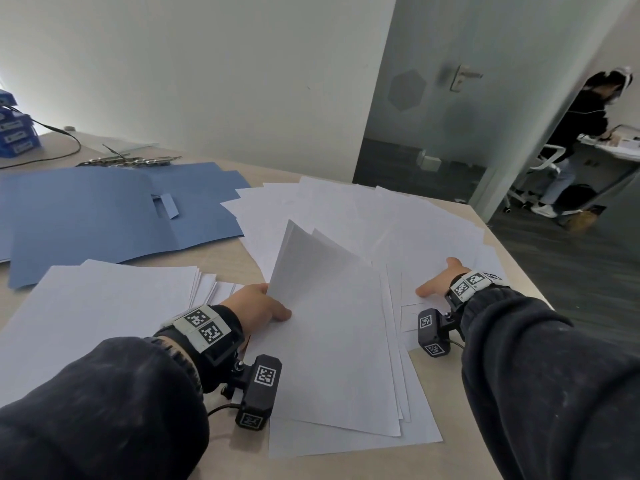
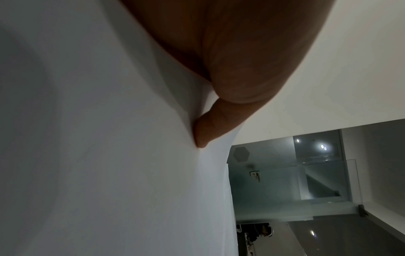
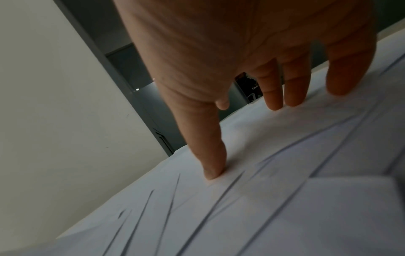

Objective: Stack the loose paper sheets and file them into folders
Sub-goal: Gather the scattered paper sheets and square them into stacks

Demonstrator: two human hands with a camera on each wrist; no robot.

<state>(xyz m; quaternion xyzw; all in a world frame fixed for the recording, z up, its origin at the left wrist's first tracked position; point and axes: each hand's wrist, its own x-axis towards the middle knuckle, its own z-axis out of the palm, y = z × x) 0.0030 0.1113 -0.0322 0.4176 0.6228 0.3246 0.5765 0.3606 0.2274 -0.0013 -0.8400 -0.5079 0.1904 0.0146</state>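
Loose white sheets [image 1: 363, 216] lie fanned across the right half of the beige table [image 1: 228, 268]. My left hand [image 1: 258, 306] grips the left edge of a few raised sheets [image 1: 332, 327], the thumb [image 2: 210, 128] pressed on the paper [image 2: 109, 155]. My right hand [image 1: 438, 282] lies flat with spread, straight fingers [image 3: 213, 155] pressing on the fanned sheets [image 3: 285, 190]. A squared stack of sheets [image 1: 104, 306] lies at the near left. Open blue folders [image 1: 104, 209] lie behind that stack.
Metal binder clips [image 1: 128, 162] and a black cable [image 1: 59, 133] lie at the back left, next to blue boxes [image 1: 14, 129]. The table's right edge [image 1: 512, 268] drops to a dark floor. A glass door [image 1: 433, 109] and a person at a desk [image 1: 581, 133] are beyond.
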